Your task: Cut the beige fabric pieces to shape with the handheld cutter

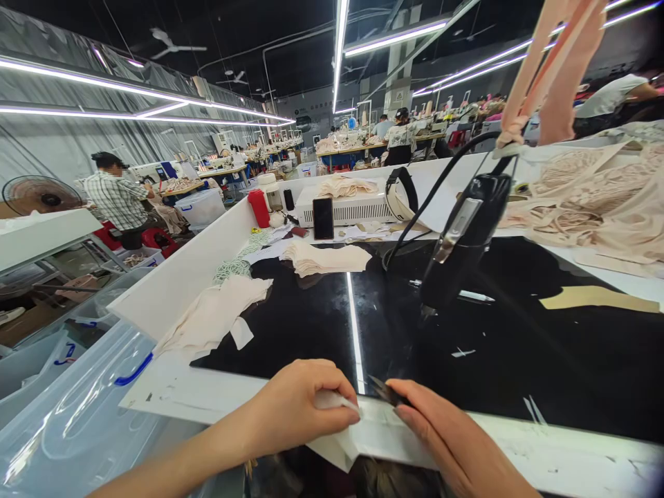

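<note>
Two hands were kept low at the counter's (218,394) near edge: a thin white fabric strip (337,401) was pinched shut in the left hand (298,408), probably for tautness, while small dark snips (386,393) were gripped by the right hand (446,436) just beside it.

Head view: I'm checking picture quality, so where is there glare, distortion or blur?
Head view: a ceiling light reflects as a bright streak on the glossy black table; the wide lens bends the table edges and light lines; the hanging black tool looks slightly soft; left hand and right hand are fairly sharp.
</note>
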The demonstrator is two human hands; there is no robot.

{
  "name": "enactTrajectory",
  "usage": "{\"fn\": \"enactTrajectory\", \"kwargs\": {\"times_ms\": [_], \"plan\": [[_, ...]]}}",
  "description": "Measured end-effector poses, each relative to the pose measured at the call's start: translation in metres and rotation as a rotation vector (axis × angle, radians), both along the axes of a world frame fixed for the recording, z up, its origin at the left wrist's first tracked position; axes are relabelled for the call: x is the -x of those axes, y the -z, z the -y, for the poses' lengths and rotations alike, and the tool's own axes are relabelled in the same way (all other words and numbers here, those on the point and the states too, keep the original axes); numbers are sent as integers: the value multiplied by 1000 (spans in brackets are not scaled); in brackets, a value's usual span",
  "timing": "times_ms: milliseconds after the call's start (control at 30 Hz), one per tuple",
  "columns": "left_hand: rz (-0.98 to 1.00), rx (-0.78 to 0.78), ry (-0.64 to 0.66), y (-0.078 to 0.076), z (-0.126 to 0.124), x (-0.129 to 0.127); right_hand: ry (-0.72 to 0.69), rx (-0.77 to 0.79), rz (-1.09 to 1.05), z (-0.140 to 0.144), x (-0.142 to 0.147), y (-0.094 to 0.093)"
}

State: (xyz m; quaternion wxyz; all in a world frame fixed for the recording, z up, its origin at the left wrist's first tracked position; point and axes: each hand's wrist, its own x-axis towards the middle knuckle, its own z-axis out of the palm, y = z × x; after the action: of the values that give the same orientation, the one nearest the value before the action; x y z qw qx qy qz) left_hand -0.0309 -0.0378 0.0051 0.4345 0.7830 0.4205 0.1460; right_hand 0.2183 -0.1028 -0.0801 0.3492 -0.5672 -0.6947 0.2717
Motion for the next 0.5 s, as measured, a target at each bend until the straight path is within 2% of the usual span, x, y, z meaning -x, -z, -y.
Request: {"fn": "enactTrajectory", "kwargs": {"times_ms": [67, 167, 267, 400, 500], "plan": [[-12, 27, 10, -1, 1, 2, 35, -113, 157, -4, -16, 5], [-11, 91, 7, -3, 5, 3, 50, -299, 519, -15, -37, 14], [-4, 150, 8, -5, 10, 3, 177, -519, 817, -29, -53, 22], [25, 186, 2, -7, 16, 3, 246, -707, 988, -41, -67, 18], [46, 216, -20, -5, 15, 1, 236, -853, 1005, -45, -67, 11]]}}
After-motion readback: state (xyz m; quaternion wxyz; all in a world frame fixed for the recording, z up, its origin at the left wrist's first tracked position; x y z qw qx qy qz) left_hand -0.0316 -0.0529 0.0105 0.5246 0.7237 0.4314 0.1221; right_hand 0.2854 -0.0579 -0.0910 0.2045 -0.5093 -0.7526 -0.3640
